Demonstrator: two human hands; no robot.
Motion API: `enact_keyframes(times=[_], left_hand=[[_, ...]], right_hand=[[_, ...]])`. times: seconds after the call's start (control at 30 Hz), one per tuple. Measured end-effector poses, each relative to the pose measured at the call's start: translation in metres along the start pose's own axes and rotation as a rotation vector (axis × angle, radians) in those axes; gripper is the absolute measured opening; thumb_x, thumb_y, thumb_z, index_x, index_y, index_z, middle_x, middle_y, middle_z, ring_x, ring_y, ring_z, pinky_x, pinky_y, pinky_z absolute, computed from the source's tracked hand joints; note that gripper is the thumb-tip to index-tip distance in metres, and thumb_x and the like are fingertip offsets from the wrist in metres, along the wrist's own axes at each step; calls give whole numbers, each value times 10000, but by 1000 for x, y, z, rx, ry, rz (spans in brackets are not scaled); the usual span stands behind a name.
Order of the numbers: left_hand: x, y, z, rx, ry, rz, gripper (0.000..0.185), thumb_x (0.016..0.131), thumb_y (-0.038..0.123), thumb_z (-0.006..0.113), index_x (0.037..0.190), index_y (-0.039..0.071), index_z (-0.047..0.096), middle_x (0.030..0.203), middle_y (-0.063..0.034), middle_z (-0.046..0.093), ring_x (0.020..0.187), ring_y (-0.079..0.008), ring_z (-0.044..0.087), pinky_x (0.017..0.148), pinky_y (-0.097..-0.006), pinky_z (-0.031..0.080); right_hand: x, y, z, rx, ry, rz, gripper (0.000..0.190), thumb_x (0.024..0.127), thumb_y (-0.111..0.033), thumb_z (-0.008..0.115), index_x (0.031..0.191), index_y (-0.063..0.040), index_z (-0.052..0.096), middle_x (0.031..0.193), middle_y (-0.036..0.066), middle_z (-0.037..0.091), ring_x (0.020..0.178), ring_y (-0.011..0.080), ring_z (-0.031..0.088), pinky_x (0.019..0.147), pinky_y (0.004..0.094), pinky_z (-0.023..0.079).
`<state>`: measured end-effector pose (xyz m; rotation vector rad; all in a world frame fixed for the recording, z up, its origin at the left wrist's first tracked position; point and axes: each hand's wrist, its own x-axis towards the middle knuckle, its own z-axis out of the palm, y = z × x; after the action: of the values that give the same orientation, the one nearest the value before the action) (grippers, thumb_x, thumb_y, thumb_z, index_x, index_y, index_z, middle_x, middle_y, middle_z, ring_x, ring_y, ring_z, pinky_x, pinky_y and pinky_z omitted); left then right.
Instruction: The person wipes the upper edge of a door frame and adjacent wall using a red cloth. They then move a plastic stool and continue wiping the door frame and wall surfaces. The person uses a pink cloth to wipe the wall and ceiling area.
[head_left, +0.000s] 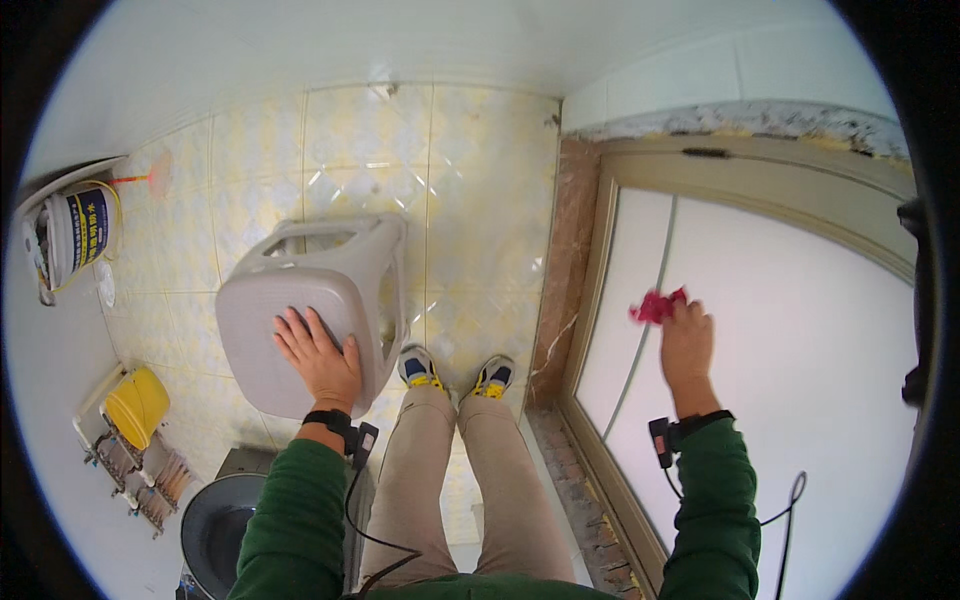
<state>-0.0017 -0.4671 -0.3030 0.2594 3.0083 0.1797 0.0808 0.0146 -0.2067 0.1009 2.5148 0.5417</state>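
My left hand (321, 361) rests with spread fingers, palm down, on the seat of a grey plastic stool (259, 330) that stands upright on the tiled floor. Off to the right, my right hand (688, 349) grips a crumpled red cloth (655, 307). That cloth is over the white panel of a door (757, 300) with a beige frame; whether it presses on the panel I cannot tell. A thin grey line runs down the panel behind the cloth. Both wrists carry black straps with small cabled devices.
A dark round pan (217, 525) is at lower left, beside my left sleeve. Further left are a yellow bucket (139, 407), pipes with valves (135, 480) and a white labelled pail (88, 225). Rough broken masonry (577, 495) edges the door frame. Patterned tiles (367, 135) cover the floor.
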Motion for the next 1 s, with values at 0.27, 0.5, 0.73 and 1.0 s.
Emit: enact_keyframes(times=[0.27, 0.5, 0.73, 1.0], left_hand=[[22, -14, -43, -216, -300, -163, 667, 821, 314, 590, 1346, -13, 341, 1416, -254, 262, 1334, -460, 156, 1088, -556, 110], [75, -31, -13, 82, 1, -250, 612, 875, 341, 477, 1370, 13, 330, 1442, -214, 266, 1349, -433, 157, 1097, -540, 81], [72, -36, -5, 48, 69, -204, 597, 879, 347, 432, 1366, 13, 339, 1447, -208, 268, 1345, -457, 155, 1078, -570, 96], [76, -34, -6, 58, 71, -171, 581, 918, 376, 356, 1372, 14, 332, 1443, -209, 276, 1345, -446, 175, 1080, -550, 127]], right_hand=[[65, 77, -144, -152, 522, 138, 251, 848, -128, 505, 1047, -28, 621, 1193, 75, 552, 1151, 283, 453, 925, 407, 374], [121, 91, -78, -249, 323, 146, 275, 853, -120, 479, 1080, -37, 609, 1279, 68, 475, 1212, 272, 405, 1029, 411, 316], [190, 77, -20, -222, 186, -23, 303, 815, -109, 495, 1077, -12, 609, 1263, 115, 473, 1185, 290, 407, 1018, 417, 319], [235, 55, 27, -236, 105, -147, 289, 814, -131, 502, 1035, 4, 631, 1249, 116, 494, 1177, 279, 404, 1008, 405, 299]])
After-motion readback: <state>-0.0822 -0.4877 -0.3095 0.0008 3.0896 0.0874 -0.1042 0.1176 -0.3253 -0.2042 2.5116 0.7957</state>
